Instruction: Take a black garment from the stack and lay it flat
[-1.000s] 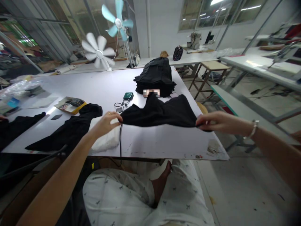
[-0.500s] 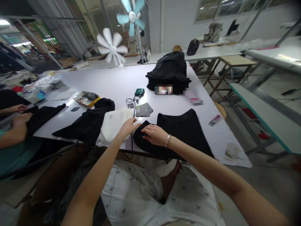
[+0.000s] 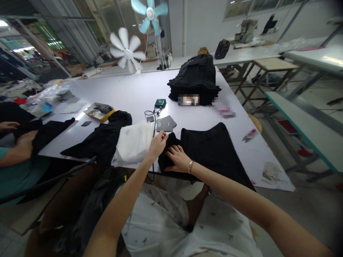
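two hands on one black garment (image 3: 211, 150), spread flat at the near edge of the white surface (image 3: 139, 91), its lower part hanging off toward the lap. left hand (image 3: 158, 142) at the garment's left corner, fingers curled and pinching a fold of the cloth. right hand (image 3: 178, 159) just beside it, palm down, fingers spread open and pressing the fabric flat, bracelet at the wrist. soft stuff, by the look of it: limp, light, creasing under the fingers, no stiffness to carry itself, likely to slump wherever unsupported. best held at corners or along a hem, two points at once, never by the middle. dark on dark, so seams hard to make out. just left, a pile of white sheets (image 3: 134, 142), then another black piece (image 3: 99, 141) lying crumpled. behind, a dark card (image 3: 166, 124), a green device (image 3: 160, 103) with its cable, and a tall stack of folded black garments (image 3: 195, 80). far left, another person's hands (image 3: 16, 137) on more black cloth.
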{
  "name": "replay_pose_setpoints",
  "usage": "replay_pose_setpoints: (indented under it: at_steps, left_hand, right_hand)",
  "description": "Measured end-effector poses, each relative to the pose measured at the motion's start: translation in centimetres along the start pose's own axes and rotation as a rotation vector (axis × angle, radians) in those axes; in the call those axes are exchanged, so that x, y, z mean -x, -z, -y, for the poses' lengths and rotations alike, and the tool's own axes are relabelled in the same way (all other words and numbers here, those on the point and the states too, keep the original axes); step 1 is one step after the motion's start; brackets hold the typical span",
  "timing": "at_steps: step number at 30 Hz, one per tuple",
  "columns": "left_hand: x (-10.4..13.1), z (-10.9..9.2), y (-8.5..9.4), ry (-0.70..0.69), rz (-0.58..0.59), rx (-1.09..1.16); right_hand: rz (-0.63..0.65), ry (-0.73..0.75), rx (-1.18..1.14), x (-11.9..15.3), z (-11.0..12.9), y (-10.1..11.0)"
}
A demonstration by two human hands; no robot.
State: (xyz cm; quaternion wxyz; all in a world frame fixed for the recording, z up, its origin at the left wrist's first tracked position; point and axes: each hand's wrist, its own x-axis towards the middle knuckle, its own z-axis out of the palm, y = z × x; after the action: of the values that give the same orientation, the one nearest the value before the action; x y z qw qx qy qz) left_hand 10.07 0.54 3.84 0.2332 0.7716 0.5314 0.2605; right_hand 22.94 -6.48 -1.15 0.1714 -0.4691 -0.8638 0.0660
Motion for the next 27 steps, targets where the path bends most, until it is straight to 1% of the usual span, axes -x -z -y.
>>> replay_pose_setpoints:
  at_steps: [2,4,6,10,13,15,18,20,22,23,25,27]
  left_hand:
    - [-0.1,0.1,-0.4,0.045,0.031,-0.026]
    - [-0.2,0.6,-0.8,0.1,0.097,-0.086]
    - [-0.3,0.9,-0.9,0.121,0.137,-0.141]
    - [-0.7,0.7,-0.5,0.085,0.091,-0.129]
    - [-1.2,0.1,-0.2,0.062,0.033,-0.091]
    - [-1.6,0.1,-0.2,0.063,0.013,-0.119]
    - [-1.8,0.7,-0.4,0.09,0.071,-0.273]
    - [-1.7,1.0,-0.5,0.107,0.101,-0.348]
    - [-1.7,0.9,-0.6,0.091,0.072,-0.406]
    - [-1.7,0.6,-0.7,0.067,0.045,-0.436]
    - [-2.3,-0.2,-1.3,-0.007,0.013,-0.451]
    - [-3.4,-1.1,-2.4,-0.064,0.042,-0.373]
  right_hand:
    - [0.013,0.012,-0.02,-0.1,0.0,-0.1]
    - [0.029,0.041,-0.032,-0.4,-0.1,0.1]
    - [0.043,0.075,-0.038,-0.6,-0.5,0.5]
    - [0.034,0.099,-0.031,-0.8,-1.5,1.0]
    - [-0.012,0.119,-0.003,-0.4,-1.7,0.6]
    - [-0.027,0.132,0.003,-0.1,-1.4,0.1]
    - [0.022,0.164,-0.033,0.0,-0.8,0.0]
    - [0.025,0.173,-0.093,0.0,-0.9,0.9]
    - [-0.036,0.109,-0.144,0.4,-1.8,2.6]
    - [-0.084,0.038,-0.154,0.7,-2.8,3.6]
    - [-0.179,-0.167,-0.131,1.6,-5.6,5.6]
    - [-0.278,-0.424,-0.083,2.8,-9.5,7.4]
